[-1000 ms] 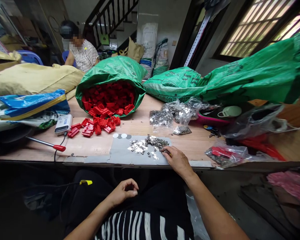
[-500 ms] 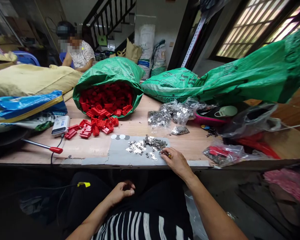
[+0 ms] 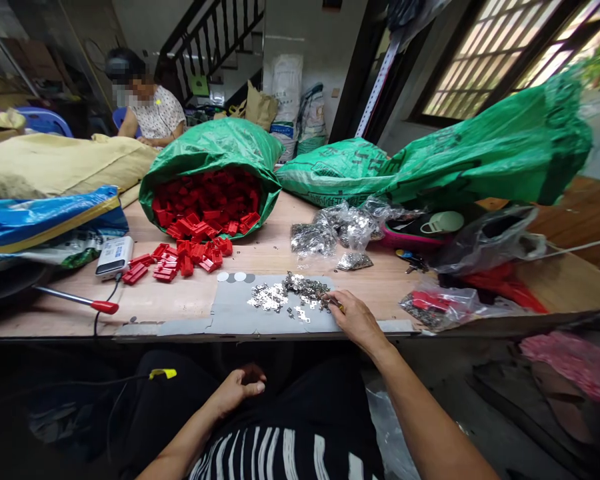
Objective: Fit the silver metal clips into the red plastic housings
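My right hand point(image 3: 356, 320) is at the right edge of a grey mat point(image 3: 230, 320), its fingertips pinched together at the heap of dark metal pieces point(image 3: 305, 287). A small thing with a yellow part shows at those fingers, too small to name. Left of the dark heap lies a pile of shiny silver metal pieces point(image 3: 267, 298), and a few loose flat pieces point(image 3: 301, 315) lie in front. My left hand point(image 3: 237, 390) hangs over my lap below the table edge, fingers loosely curled, thumb apart, nothing visible in it.
A green sack point(image 3: 215, 143) spills red plastic parts point(image 3: 183, 257) onto the table. Bags of metal pieces point(image 3: 313, 239) lie behind the mat, another bag point(image 3: 430, 307) to the right. A white power bank point(image 3: 114, 259) and red-tipped lever point(image 3: 104, 307) are left. A person point(image 3: 153, 110) sits beyond.
My right hand has shifted slightly relative to the mat, with its fingertips now up against the dark metal heap. My left hand stays over my lap. The whole view has moved a little.
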A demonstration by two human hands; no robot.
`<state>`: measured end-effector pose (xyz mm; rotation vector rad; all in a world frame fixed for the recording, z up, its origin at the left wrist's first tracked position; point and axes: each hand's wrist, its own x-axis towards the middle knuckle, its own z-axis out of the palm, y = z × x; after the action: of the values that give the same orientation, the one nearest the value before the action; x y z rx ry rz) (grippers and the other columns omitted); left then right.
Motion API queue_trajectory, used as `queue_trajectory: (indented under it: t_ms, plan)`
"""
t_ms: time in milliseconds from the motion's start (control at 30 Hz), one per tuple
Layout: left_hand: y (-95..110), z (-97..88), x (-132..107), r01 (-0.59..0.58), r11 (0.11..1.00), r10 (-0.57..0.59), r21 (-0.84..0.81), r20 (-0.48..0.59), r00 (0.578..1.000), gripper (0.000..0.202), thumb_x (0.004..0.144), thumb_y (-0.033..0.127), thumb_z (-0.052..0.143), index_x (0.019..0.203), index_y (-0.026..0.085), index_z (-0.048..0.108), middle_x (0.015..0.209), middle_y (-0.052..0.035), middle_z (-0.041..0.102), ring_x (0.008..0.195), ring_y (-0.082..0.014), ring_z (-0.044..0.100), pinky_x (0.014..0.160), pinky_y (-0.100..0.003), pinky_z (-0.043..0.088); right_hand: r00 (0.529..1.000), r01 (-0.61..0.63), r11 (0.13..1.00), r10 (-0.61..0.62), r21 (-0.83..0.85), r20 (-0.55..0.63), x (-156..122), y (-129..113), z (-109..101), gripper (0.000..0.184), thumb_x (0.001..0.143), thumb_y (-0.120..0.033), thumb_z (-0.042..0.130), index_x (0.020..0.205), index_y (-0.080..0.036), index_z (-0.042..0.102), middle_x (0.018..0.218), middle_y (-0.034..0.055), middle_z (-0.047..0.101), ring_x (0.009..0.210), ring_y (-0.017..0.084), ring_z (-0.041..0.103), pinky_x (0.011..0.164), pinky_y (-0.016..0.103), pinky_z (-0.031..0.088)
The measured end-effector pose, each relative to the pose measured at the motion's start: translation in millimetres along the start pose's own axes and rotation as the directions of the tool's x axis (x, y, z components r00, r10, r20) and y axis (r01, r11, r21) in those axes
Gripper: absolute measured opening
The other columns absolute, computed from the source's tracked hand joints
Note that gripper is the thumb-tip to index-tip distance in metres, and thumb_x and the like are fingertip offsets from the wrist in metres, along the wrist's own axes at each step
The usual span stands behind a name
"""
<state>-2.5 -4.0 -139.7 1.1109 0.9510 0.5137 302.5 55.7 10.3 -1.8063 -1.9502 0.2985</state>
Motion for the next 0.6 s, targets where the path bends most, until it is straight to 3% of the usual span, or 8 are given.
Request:
queue_trajectory:
  t_ms: [167, 233, 367, 467, 600]
  plan:
    - [7.3, 1.1, -2.9, -0.004, 0.999, 0.004, 0.045, -0.005, 1.0, 0.036, 0.066, 0.043, 0.073, 0.087, 0.016, 0.064, 0.078, -0.0012, 0.059, 0.08, -0.0179, 0.052, 0.076, -0.03, 0.036, 0.997, 0.035, 0.989, -0.045, 0.145, 0.068, -8.4, 2.1, -3.7, 0.018, 0.084, -0.023, 0.05, 0.095, -0.023, 0.064, 0.1, 0.0044, 0.067, 0.095, 0.021, 0.062, 0.087, 0.034, 0.046]
    - [9.0, 1.9, -3.5, 0.003, 0.998, -0.003, 0.056, -0.01, 1.0, 0.036, 0.066, 0.044, 0.073, 0.087, 0.016, 0.064, 0.079, -0.0013, 0.06, 0.081, -0.0183, 0.052, 0.076, -0.03, 0.036, 0.998, 0.0, 0.985, -0.011, 0.173, 0.058, -9.8, 3.5, -4.2, 0.019, 0.083, -0.025, 0.051, 0.096, -0.022, 0.064, 0.101, 0.0048, 0.068, 0.095, 0.021, 0.062, 0.087, 0.033, 0.046]
    - [8.3, 2.7, -3.6, 0.007, 0.999, -0.006, 0.052, -0.009, 1.0, 0.036, 0.066, 0.044, 0.072, 0.087, 0.015, 0.064, 0.078, -0.0012, 0.06, 0.081, -0.0183, 0.053, 0.077, -0.031, 0.036, 0.994, -0.108, 0.991, 0.11, 0.081, -0.021, -7.5, 4.0, -2.0, 0.022, 0.085, -0.032, 0.051, 0.099, -0.02, 0.062, 0.101, 0.0069, 0.068, 0.094, 0.022, 0.062, 0.084, 0.034, 0.045]
    - [6.1, 2.2, -2.7, 0.005, 0.999, -0.005, 0.054, -0.008, 1.0, 0.037, 0.065, 0.043, 0.073, 0.087, 0.015, 0.064, 0.079, -0.0013, 0.06, 0.081, -0.0183, 0.052, 0.077, -0.031, 0.036, 0.994, -0.105, 0.994, 0.105, -0.005, -0.019, -3.4, 1.0, 1.5, 0.02, 0.086, -0.036, 0.052, 0.096, -0.022, 0.063, 0.1, 0.0062, 0.067, 0.091, 0.022, 0.062, 0.08, 0.033, 0.045]
    - [4.3, 0.8, -1.3, 0.013, 0.999, -0.012, 0.053, -0.01, 1.0, 0.037, 0.065, 0.043, 0.073, 0.087, 0.016, 0.064, 0.077, -0.0007, 0.059, 0.079, -0.018, 0.052, 0.076, -0.03, 0.036, 0.998, -0.068, 0.998, 0.068, -0.001, 0.006, 1.2, -3.3, 4.1, 0.013, 0.083, -0.03, 0.054, 0.09, -0.024, 0.062, 0.093, 0.0035, 0.067, 0.086, 0.02, 0.062, 0.076, 0.03, 0.044]
